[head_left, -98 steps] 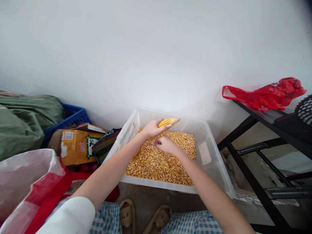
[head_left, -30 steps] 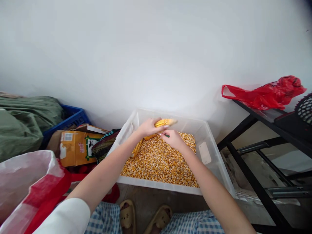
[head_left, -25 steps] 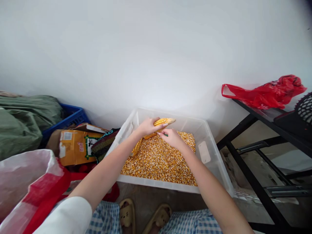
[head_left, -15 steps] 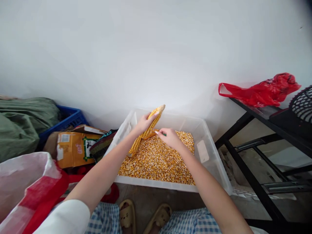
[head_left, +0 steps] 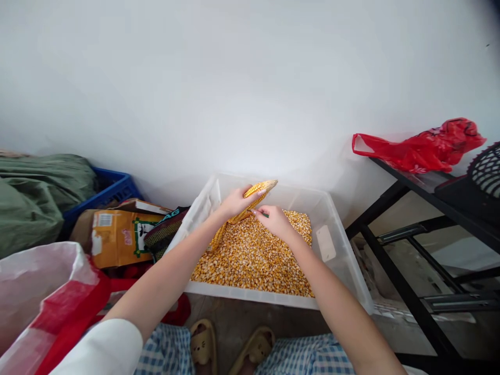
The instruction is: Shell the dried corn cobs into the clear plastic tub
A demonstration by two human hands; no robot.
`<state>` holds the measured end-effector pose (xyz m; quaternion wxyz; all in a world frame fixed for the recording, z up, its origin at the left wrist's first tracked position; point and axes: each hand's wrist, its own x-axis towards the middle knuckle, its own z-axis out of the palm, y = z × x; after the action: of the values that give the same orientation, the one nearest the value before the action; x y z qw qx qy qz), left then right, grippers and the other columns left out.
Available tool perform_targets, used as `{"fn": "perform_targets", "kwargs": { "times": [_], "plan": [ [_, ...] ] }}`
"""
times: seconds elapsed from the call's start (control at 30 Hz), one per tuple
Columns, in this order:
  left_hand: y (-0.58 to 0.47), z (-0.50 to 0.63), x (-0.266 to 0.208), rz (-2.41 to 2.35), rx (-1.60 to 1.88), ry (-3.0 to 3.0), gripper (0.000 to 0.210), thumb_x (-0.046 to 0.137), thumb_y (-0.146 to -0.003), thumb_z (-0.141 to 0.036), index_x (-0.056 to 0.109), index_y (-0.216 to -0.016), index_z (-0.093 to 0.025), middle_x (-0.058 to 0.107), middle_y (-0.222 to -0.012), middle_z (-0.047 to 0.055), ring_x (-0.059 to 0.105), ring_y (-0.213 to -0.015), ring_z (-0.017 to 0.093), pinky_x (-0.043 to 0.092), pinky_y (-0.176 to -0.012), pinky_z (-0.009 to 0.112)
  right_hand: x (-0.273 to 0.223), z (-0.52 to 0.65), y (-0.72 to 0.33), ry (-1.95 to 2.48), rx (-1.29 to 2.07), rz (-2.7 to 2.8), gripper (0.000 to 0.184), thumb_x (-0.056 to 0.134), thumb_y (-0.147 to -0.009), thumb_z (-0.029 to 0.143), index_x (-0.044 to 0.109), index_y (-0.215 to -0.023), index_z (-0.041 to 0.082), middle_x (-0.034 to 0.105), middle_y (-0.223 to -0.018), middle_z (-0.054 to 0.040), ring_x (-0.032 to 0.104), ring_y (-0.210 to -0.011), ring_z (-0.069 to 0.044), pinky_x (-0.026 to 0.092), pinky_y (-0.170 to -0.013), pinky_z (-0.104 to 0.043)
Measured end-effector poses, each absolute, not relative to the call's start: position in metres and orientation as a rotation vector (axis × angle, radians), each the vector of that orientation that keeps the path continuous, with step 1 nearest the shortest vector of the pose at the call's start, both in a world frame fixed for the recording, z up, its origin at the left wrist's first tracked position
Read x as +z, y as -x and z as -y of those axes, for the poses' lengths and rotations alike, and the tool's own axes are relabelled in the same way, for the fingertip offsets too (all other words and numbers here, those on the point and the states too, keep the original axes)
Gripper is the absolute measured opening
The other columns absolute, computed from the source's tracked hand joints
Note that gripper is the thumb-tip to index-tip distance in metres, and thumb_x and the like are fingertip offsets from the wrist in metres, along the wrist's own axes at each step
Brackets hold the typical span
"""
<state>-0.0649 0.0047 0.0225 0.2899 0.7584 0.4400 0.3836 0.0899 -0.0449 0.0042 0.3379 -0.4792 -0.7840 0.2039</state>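
Observation:
My left hand [head_left: 236,202] is wrapped around a yellow ear of corn [head_left: 258,190], its pale tip pointing up and to the right. Close beside it, my right hand [head_left: 274,221] pinches a small tool with a green handle [head_left: 265,214] against the underside of the ear; the tool's working end is mostly hidden. More corn on the cob [head_left: 217,238] shows below my left wrist, resting on the kernels. Both hands are above a translucent plastic bin [head_left: 250,295] holding a deep layer of loose corn kernels [head_left: 258,260].
Left of the bin are an orange carton [head_left: 117,237], a blue crate [head_left: 113,190] under green cloth [head_left: 42,195], and a red-and-white bag [head_left: 50,302]. A black metal frame [head_left: 390,255] with a red plastic bag [head_left: 422,148] stands at right. Behind rises a white wall [head_left: 250,88].
The ear in my left hand has tilted lower, its tip moving right and down. My left hand has shifted slightly right, nearer my right hand, which has barely moved.

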Motion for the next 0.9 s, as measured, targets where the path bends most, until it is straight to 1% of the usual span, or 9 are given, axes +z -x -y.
{"fn": "perform_targets", "kwargs": {
  "times": [0.13, 0.27, 0.37, 0.5, 0.57, 0.7, 0.8, 0.9],
  "plan": [
    [0.065, 0.000, 0.024, -1.174, 0.963, -2.156, 0.045, 0.041, -0.076, -0.054, 0.062, -0.089, -0.016, 0.061, -0.071, 0.003, 0.053, -0.065, 0.016, 0.036, -0.060, 0.025, -0.001, 0.044, -0.089, 1.241, 0.581, 2.094, 0.033, 0.044, -0.084, 0.037, 0.056, -0.063, 0.014, 0.050, -0.055, 0.0017, 0.039, -0.052, -0.009, 0.027, -0.052, -0.021],
    [0.058, 0.007, 0.025, -1.132, 0.862, -2.278, 0.040, 0.046, -0.073, -0.053, 0.062, -0.085, -0.018, 0.056, -0.058, 0.001, 0.049, -0.055, 0.013, 0.033, -0.055, 0.025, -0.011, 0.049, -0.076, 1.193, 0.598, 2.298, 0.024, 0.050, -0.079, 0.027, 0.057, -0.061, 0.014, 0.054, -0.055, -0.0002, 0.041, -0.052, -0.010, 0.025, -0.050, -0.022],
    [0.054, 0.007, 0.024, -1.150, 0.915, -2.215, 0.043, 0.044, -0.075, -0.054, 0.062, -0.086, -0.017, 0.057, -0.061, 0.001, 0.050, -0.057, 0.014, 0.034, -0.056, 0.025, -0.009, 0.052, -0.073, 1.164, 0.572, 2.300, 0.023, 0.049, -0.080, 0.025, 0.057, -0.062, 0.014, 0.053, -0.055, 0.0001, 0.042, -0.052, -0.010, 0.025, -0.050, -0.021],
    [0.060, -0.005, 0.020, -1.155, 1.089, -1.869, 0.052, 0.039, -0.076, -0.059, 0.061, -0.094, -0.015, 0.061, -0.074, 0.002, 0.054, -0.068, 0.017, 0.038, -0.058, 0.024, 0.004, 0.052, -0.084, 1.212, 0.538, 2.170, 0.032, 0.045, -0.084, 0.034, 0.056, -0.062, 0.014, 0.051, -0.054, 0.0016, 0.040, -0.051, -0.008, 0.026, -0.052, -0.021],
    [0.066, -0.012, 0.019, -1.141, 1.142, -1.674, 0.055, 0.039, -0.076, -0.061, 0.060, -0.095, -0.014, 0.060, -0.073, 0.003, 0.054, -0.067, 0.017, 0.039, -0.056, 0.024, 0.008, 0.050, -0.089, 1.231, 0.508, 2.094, 0.033, 0.043, -0.085, 0.037, 0.058, -0.066, 0.014, 0.052, -0.056, 0.0018, 0.040, -0.051, -0.008, 0.027, -0.052, -0.021],
    [0.071, -0.017, 0.019, -1.057, 1.135, -1.415, 0.055, 0.042, -0.073, -0.064, 0.058, -0.088, -0.014, 0.056, -0.063, 0.003, 0.055, -0.057, 0.017, 0.042, -0.051, 0.027, 0.010, 0.048, -0.091, 1.290, 0.392, 1.931, 0.032, 0.041, -0.086, 0.039, 0.059, -0.072, 0.015, 0.050, -0.056, 0.0022, 0.039, -0.051, -0.008, 0.027, -0.052, -0.021],
    [0.069, -0.014, 0.020, -1.001, 1.126, -1.343, 0.053, 0.045, -0.072, -0.064, 0.057, -0.087, -0.014, 0.054, -0.061, 0.003, 0.055, -0.052, 0.016, 0.044, -0.048, 0.028, 0.009, 0.049, -0.089, 1.281, 0.360, 1.907, 0.032, 0.041, -0.086, 0.039, 0.059, -0.073, 0.016, 0.049, -0.056, 0.0022, 0.039, -0.051, -0.009, 0.027, -0.052, -0.021],
    [0.066, -0.013, 0.020, -0.976, 1.129, -1.350, 0.052, 0.047, -0.072, -0.062, 0.058, -0.090, -0.015, 0.055, -0.063, 0.003, 0.055, -0.053, 0.016, 0.045, -0.049, 0.027, 0.009, 0.050, -0.087, 1.282, 0.356, 1.903, 0.033, 0.040, -0.086, 0.040, 0.060, -0.075, 0.016, 0.052, -0.058, 0.0012, 0.040, -0.052, -0.009, 0.028, -0.053, -0.020]
  ]
}}
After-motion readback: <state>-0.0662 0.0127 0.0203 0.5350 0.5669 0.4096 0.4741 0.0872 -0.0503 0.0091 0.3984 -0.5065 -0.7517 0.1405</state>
